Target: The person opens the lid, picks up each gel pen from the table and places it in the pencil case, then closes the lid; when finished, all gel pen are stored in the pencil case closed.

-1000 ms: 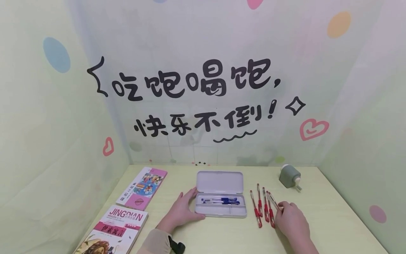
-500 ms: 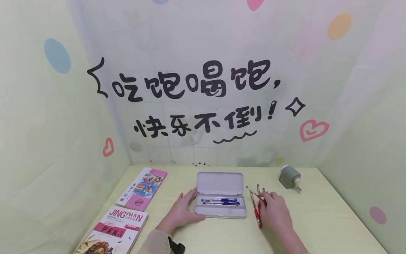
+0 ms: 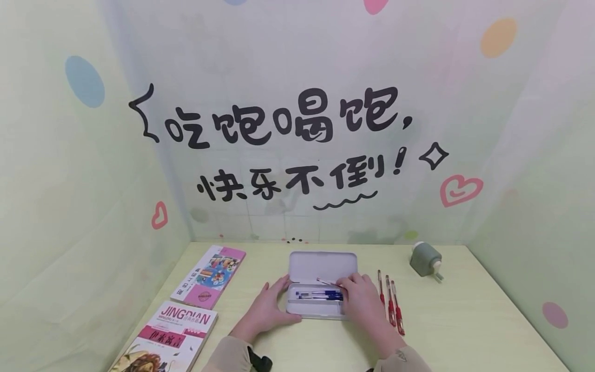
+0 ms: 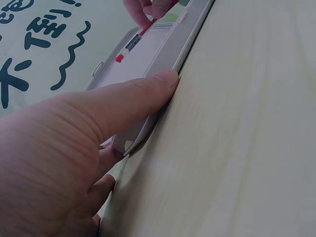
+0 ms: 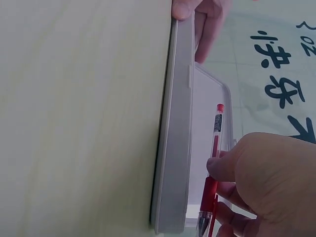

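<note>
An open pencil case (image 3: 321, 316) stands on the table with its lid raised at the back; several blue pens (image 3: 321, 294) lie in its rear compartment. My left hand (image 3: 267, 307) holds the left end of the case, thumb along the front wall and fingers round the side. Over the right part of the case, my right hand (image 3: 364, 299) pinches a red pen (image 5: 216, 138) between thumb and fingers. More red shows beside this pen in the right wrist view, apparently a second red pen. Three red pens (image 3: 392, 305) lie on the table right of the case.
Two books, one pink and white (image 3: 209, 276) and one with a lion (image 3: 162, 338), lie at the left. A grey pencil sharpener (image 3: 425, 259) sits at the back right. Printed cloth walls (image 3: 297, 227) enclose the table (image 3: 483, 320) on three sides.
My right hand has moved left from the red pens to above the case, carrying red pens with it. Fewer red pens lie on the table. My left hand has stayed at the case.
</note>
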A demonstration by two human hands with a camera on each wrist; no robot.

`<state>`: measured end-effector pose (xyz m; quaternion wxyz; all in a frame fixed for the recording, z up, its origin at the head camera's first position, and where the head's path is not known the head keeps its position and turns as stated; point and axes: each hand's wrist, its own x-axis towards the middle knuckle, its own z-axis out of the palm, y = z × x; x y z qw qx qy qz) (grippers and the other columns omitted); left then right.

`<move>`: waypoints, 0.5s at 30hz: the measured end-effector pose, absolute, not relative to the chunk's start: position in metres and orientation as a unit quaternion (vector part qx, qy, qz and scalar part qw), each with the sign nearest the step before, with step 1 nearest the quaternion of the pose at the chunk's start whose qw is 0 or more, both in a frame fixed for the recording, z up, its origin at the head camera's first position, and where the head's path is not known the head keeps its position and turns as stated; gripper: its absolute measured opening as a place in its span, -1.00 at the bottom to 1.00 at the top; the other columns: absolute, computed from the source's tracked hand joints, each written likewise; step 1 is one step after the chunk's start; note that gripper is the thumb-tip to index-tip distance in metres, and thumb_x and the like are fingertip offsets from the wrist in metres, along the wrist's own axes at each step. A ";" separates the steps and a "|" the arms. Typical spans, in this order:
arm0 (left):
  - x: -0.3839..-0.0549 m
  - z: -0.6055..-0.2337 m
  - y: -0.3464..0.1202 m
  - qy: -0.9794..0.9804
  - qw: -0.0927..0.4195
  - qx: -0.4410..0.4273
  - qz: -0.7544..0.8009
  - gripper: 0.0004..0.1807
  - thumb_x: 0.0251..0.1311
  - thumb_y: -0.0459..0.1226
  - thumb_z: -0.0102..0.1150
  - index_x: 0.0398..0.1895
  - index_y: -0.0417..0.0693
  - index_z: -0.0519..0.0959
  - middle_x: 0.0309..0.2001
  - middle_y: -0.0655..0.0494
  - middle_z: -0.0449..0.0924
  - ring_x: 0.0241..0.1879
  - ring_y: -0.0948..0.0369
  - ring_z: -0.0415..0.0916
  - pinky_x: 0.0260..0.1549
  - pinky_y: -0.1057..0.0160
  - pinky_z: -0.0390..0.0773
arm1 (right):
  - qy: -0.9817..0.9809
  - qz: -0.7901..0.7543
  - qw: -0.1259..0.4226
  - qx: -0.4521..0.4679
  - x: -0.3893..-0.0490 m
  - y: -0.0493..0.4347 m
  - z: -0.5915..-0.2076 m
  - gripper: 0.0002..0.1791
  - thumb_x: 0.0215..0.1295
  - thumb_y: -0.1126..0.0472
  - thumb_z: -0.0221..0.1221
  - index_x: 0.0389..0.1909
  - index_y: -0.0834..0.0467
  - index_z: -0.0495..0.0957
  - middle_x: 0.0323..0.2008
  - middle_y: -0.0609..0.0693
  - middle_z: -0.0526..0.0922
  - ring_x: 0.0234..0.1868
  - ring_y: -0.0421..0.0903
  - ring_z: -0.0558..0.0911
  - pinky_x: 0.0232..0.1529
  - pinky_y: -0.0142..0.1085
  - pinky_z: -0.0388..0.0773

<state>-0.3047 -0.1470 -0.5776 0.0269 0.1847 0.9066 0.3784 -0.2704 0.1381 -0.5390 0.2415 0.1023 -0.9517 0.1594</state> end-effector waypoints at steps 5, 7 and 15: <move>-0.306 -0.579 -0.147 0.906 0.021 0.189 0.377 0.40 -0.12 0.16 0.76 0.75 -0.13 0.20 0.56 0.00 0.55 0.68 -0.25 0.27 0.78 -0.41 -0.14 | -0.957 0.156 0.215 0.112 -0.275 0.121 -0.543 -0.84 0.38 0.27 0.42 -0.12 -0.05 0.82 -0.24 -0.11 0.66 -0.15 -0.08 0.54 -0.10 -0.12 0.61; -0.306 -0.579 -0.147 0.906 0.021 0.189 0.378 0.39 -0.12 0.16 0.76 0.75 -0.12 0.20 0.56 0.02 0.56 0.69 -0.28 0.25 0.77 -0.42 -0.13 | -0.959 0.157 0.209 0.114 -0.277 0.115 -0.544 -0.84 0.39 0.27 0.42 -0.14 -0.07 0.82 -0.24 -0.11 0.66 -0.13 -0.08 0.54 -0.06 -0.12 0.62; -0.306 -0.578 -0.148 0.905 0.023 0.188 0.382 0.37 -0.10 0.16 0.76 0.75 -0.10 0.21 0.55 -0.01 0.57 0.67 -0.27 0.29 0.77 -0.43 -0.14 | -0.960 0.122 0.207 0.141 -0.279 0.100 -0.548 -0.79 0.28 0.28 0.46 -0.15 -0.09 0.82 -0.25 -0.11 0.66 -0.14 -0.08 0.53 -0.08 -0.11 0.64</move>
